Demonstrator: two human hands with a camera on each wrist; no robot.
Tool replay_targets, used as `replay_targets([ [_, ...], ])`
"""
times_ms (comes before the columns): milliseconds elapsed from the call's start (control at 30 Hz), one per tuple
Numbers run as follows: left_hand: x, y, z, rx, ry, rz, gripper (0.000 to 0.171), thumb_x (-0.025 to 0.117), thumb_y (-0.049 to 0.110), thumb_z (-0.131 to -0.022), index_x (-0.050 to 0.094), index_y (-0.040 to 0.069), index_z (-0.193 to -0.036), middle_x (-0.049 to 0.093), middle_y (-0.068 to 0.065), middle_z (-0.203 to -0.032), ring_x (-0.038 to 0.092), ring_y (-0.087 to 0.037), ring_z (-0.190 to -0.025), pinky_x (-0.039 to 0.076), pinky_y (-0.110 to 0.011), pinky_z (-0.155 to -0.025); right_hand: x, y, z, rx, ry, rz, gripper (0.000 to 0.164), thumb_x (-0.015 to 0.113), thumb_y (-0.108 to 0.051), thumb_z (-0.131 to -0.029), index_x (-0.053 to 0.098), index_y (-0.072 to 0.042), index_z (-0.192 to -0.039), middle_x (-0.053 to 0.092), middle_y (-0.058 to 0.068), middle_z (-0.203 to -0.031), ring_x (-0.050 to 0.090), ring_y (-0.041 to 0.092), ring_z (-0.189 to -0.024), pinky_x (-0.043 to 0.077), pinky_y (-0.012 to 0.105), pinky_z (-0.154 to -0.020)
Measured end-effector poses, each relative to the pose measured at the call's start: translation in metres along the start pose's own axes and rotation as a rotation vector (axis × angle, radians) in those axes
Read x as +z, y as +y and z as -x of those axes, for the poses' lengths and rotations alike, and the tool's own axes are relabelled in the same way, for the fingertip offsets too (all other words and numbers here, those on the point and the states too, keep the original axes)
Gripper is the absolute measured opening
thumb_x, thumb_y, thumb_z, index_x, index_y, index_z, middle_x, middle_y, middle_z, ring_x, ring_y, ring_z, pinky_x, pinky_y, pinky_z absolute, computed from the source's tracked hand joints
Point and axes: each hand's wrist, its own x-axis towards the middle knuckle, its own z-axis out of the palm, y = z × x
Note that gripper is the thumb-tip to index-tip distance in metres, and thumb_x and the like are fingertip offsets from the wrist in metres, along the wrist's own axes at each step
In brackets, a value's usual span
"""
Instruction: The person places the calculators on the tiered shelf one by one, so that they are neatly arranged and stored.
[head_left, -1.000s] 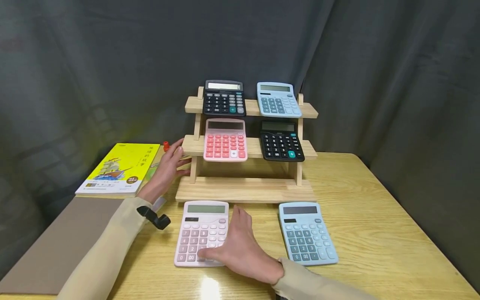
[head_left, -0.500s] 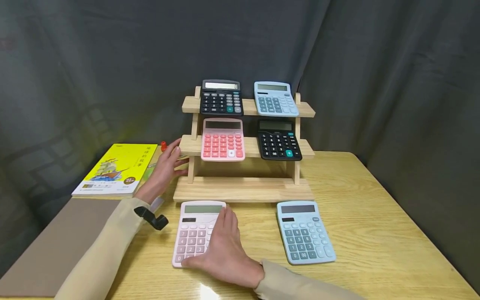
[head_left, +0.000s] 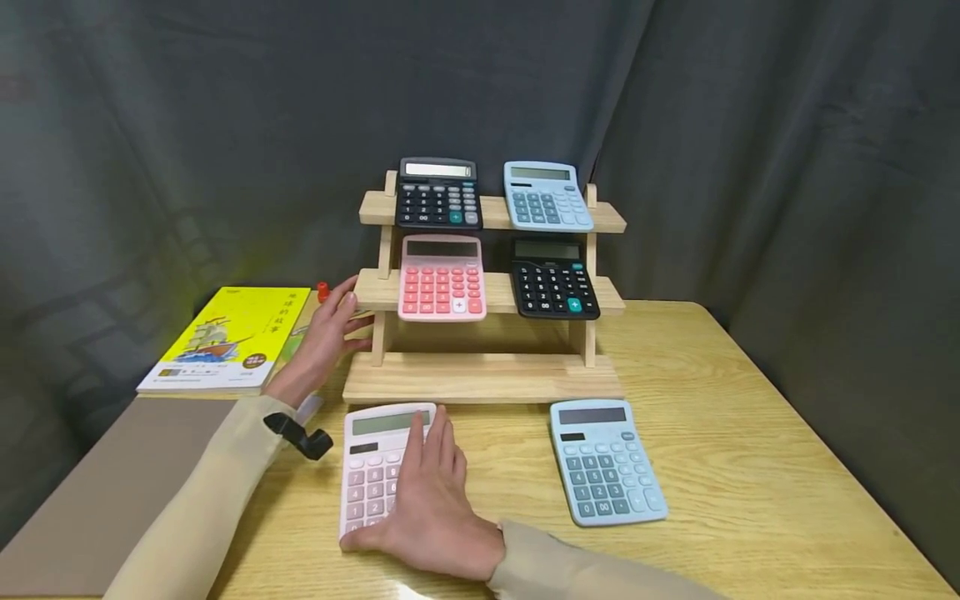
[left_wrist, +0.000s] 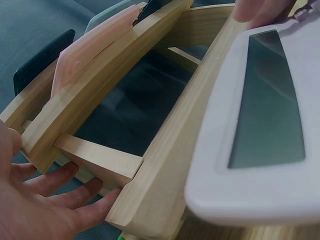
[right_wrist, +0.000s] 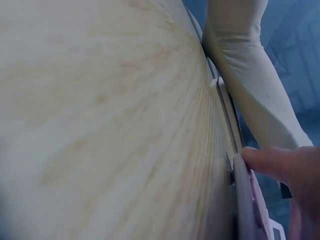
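My left hand [head_left: 318, 342] holds the left end of the middle shelf of a three-tier wooden display stand [head_left: 480, 379]. In the left wrist view, its fingers [left_wrist: 65, 180] lie along the stand's side. Below the stand, a pale pink calculator [head_left: 367, 479] is slightly tilted. My right hand [head_left: 438, 508] spans it, thumb at the lower left corner and fingers at the top edge, covering its right keys. Whether it is fully off the table cannot be told. A light blue calculator [head_left: 607, 462] lies to the right, untouched.
The upper shelf bears a dark calculator [head_left: 438, 196] and a light blue calculator [head_left: 549, 196]. On the middle shelf stand a pink calculator [head_left: 442, 279] and a black calculator [head_left: 556, 279]. A yellow book [head_left: 232, 337] and brown board [head_left: 127, 492] lie left. Dark curtains hang behind.
My right hand has moved left across the pale pink calculator and taken hold of it; the calculator has turned slightly counterclockwise. My left hand keeps its place on the stand. The view has shifted slightly.
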Motion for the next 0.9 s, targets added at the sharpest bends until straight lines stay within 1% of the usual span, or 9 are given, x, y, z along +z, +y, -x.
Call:
replay_targets([
  [167,0.000,-0.001,0.000,-0.004,-0.001,-0.012,0.060,0.032,0.039,-0.111,0.011,0.022,-0.165,0.029,-0.022,-0.160,0.039,-0.044,-0.141,0.037,-0.061,-0.109,-0.002,-0.001,0.002,-0.009,-0.010,0.009,0.152,0.091,-0.061,-0.057,-0.002,-0.001,-0.161,-0.011,0.028,-0.164,-0.004,0.043,-0.151,0.011,0.059,-0.119],
  [233,0.000,-0.001,0.000,-0.006,-0.001,-0.018,0.060,0.032,0.039,-0.111,0.011,0.022,-0.165,0.029,-0.022,-0.160,0.039,-0.043,-0.140,0.037,-0.061,-0.109,-0.002,-0.001,0.003,-0.003,-0.017,0.007,0.152,0.091,-0.061,-0.057,-0.003,-0.002,-0.161,-0.012,0.027,-0.164,-0.005,0.042,-0.151,0.010,0.058,-0.119],
  [367,0.000,0.000,0.001,-0.002,0.001,-0.015,0.060,0.032,0.040,-0.111,0.011,0.022,-0.164,0.029,-0.022,-0.160,0.039,-0.043,-0.140,0.037,-0.060,-0.109,-0.002,-0.004,0.002,0.001,-0.023,0.016,0.153,0.088,-0.069,-0.057,-0.002,-0.004,-0.162,-0.015,0.026,-0.164,-0.009,0.040,-0.151,0.010,0.060,-0.119],
  [433,-0.001,0.000,0.001,0.003,0.003,-0.010,0.060,0.032,0.039,-0.111,0.011,0.022,-0.164,0.030,-0.022,-0.160,0.039,-0.044,-0.140,0.037,-0.061,-0.109,0.000,-0.007,0.000,-0.008,-0.023,0.045,0.154,0.085,-0.075,-0.056,-0.002,-0.004,-0.162,-0.017,0.025,-0.164,-0.010,0.040,-0.151,0.011,0.062,-0.118],
  [533,-0.001,0.001,0.001,0.002,0.004,-0.006,0.060,0.032,0.039,-0.111,0.011,0.022,-0.164,0.030,-0.022,-0.160,0.039,-0.044,-0.140,0.037,-0.061,-0.109,0.002,-0.011,-0.002,-0.016,-0.028,0.092,0.154,0.084,-0.076,-0.056,-0.001,-0.005,-0.162,-0.016,0.025,-0.164,-0.008,0.039,-0.152,0.014,0.063,-0.117],
  [633,0.000,0.002,0.000,-0.008,0.008,-0.024,0.060,0.032,0.040,-0.111,0.012,0.022,-0.165,0.030,-0.022,-0.160,0.040,-0.043,-0.140,0.038,-0.060,-0.109,0.002,-0.012,-0.001,-0.015,-0.041,0.121,0.152,0.087,-0.072,-0.057,0.001,-0.006,-0.163,-0.012,0.026,-0.165,-0.003,0.040,-0.152,0.017,0.060,-0.118],
  [800,0.001,0.002,0.000,-0.018,0.016,-0.048,0.060,0.033,0.041,-0.111,0.012,0.024,-0.165,0.029,-0.020,-0.161,0.040,-0.042,-0.140,0.038,-0.060,-0.109,-0.002,-0.010,0.005,-0.019,-0.053,0.087,0.146,0.091,-0.059,-0.056,0.007,-0.005,-0.162,-0.002,0.026,-0.166,0.006,0.039,-0.152,0.021,0.054,-0.119],
  [900,0.001,0.001,-0.001,-0.025,0.021,-0.055,0.060,0.033,0.041,-0.111,0.012,0.025,-0.164,0.029,-0.020,-0.161,0.040,-0.043,-0.140,0.038,-0.059,-0.108,-0.004,-0.006,0.008,-0.006,-0.061,0.076,0.143,0.091,-0.057,-0.056,0.011,-0.002,-0.161,0.004,0.026,-0.165,0.013,0.038,-0.150,0.023,0.053,-0.118],
])
